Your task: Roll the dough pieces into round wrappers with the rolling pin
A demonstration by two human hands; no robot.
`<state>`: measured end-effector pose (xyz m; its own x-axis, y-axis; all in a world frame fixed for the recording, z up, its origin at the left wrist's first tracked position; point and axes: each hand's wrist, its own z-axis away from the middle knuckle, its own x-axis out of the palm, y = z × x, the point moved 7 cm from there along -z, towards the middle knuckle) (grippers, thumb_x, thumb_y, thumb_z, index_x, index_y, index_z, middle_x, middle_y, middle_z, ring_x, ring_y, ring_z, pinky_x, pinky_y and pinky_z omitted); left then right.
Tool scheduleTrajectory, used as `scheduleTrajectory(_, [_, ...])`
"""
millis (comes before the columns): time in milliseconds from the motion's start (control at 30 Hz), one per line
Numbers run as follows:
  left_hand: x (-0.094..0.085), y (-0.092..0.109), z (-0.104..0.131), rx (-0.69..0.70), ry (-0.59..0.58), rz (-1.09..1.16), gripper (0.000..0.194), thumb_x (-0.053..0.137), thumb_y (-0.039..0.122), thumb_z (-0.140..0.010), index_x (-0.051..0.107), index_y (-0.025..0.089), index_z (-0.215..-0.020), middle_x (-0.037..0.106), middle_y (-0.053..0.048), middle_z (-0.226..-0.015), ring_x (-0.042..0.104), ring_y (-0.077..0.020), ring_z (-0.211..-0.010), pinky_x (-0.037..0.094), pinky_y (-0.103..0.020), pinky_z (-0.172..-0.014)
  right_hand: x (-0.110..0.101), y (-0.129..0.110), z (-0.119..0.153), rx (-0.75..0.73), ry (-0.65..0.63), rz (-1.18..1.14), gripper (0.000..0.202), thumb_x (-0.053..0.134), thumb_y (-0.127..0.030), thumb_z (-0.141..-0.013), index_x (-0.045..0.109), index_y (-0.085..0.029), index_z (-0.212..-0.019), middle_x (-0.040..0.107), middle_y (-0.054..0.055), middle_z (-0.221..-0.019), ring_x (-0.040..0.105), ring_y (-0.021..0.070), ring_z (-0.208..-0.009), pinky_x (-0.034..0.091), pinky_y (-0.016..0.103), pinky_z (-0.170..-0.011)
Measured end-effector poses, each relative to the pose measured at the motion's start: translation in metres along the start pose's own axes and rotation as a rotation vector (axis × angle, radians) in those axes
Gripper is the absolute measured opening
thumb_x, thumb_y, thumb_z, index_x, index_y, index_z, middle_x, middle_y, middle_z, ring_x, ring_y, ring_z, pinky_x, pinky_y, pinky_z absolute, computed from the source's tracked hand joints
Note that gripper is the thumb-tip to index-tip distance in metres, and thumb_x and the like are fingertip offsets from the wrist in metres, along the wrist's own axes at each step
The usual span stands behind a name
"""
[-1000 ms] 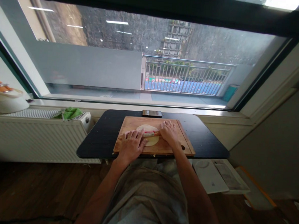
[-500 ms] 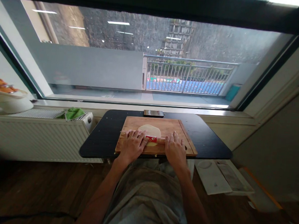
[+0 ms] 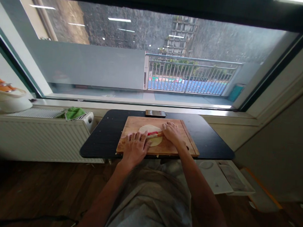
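Note:
A wooden rolling pin with a red label lies slantwise across a flat round of pale dough, its right end farther from me. The dough rests on a wooden cutting board. My left hand lies over the pin's left part, fingers curved onto it. On the pin's right end sits my right hand, farther forward than the left, with its fingers bent over the wood. Both hands hide the pin's ends.
The board stands on a small black table against the windowsill. A phone-like flat object lies at its back edge. To the left, a green cloth lies on a white radiator. White panels are low on the right.
My right hand has moved forward and slightly left, turning the rolling pin from nearly level to slanted. More dough shows on the near side of the pin. My left hand has stayed nearly in place.

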<state>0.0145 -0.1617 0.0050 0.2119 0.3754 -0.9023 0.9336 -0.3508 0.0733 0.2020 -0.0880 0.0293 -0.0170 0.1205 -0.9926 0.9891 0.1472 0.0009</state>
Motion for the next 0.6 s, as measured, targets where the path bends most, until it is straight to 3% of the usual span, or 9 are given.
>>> scheduleTrajectory(100, [-0.001, 0.000, 0.001, -0.001, 0.004, -0.005, 0.058, 0.037, 0.053, -0.114, 0.053, 0.029, -0.164, 0.067, -0.015, -0.144, 0.059, -0.0356, -0.126, 0.041, -0.058, -0.114, -0.003, -0.002, 0.001, -0.007, 0.022, 0.004, 0.040, 0.036, -0.019, -0.114, 0.070, -0.011, -0.133, 0.069, 0.023, -0.145, 0.059, 0.0282, -0.141, 0.041, 0.041, -0.122])
scheduleTrajectory(233, [-0.002, 0.000, 0.001, 0.013, 0.003, 0.004, 0.055, 0.036, 0.053, -0.115, 0.057, 0.032, -0.161, 0.068, -0.014, -0.142, 0.059, -0.0355, -0.125, 0.041, -0.058, -0.114, 0.002, 0.003, 0.032, 0.059, 0.089, -0.067, 0.047, 0.028, -0.019, -0.115, 0.073, -0.014, -0.128, 0.070, 0.020, -0.147, 0.059, 0.0275, -0.142, 0.041, 0.043, -0.123])
scheduleTrajectory(400, [-0.004, 0.000, 0.000, 0.024, 0.013, -0.008, 0.051, 0.036, 0.050, -0.115, 0.062, 0.035, -0.157, 0.069, -0.013, -0.138, 0.059, -0.0343, -0.126, 0.041, -0.056, -0.115, 0.015, 0.006, 0.079, 0.170, 0.238, -0.204, 0.057, 0.023, -0.027, -0.116, 0.056, -0.011, -0.159, 0.053, 0.018, -0.170, 0.044, 0.0260, -0.160, 0.033, 0.048, -0.132])
scheduleTrajectory(600, [-0.003, 0.001, 0.002, 0.015, 0.009, -0.006, 0.054, 0.033, 0.050, -0.115, 0.060, 0.032, -0.159, 0.069, -0.015, -0.141, 0.060, -0.0360, -0.124, 0.042, -0.059, -0.114, 0.011, -0.001, 0.074, 0.188, 0.220, -0.183, 0.052, 0.025, -0.032, -0.117, 0.062, -0.022, -0.152, 0.056, 0.016, -0.167, 0.044, 0.0295, -0.160, 0.032, 0.059, -0.132])
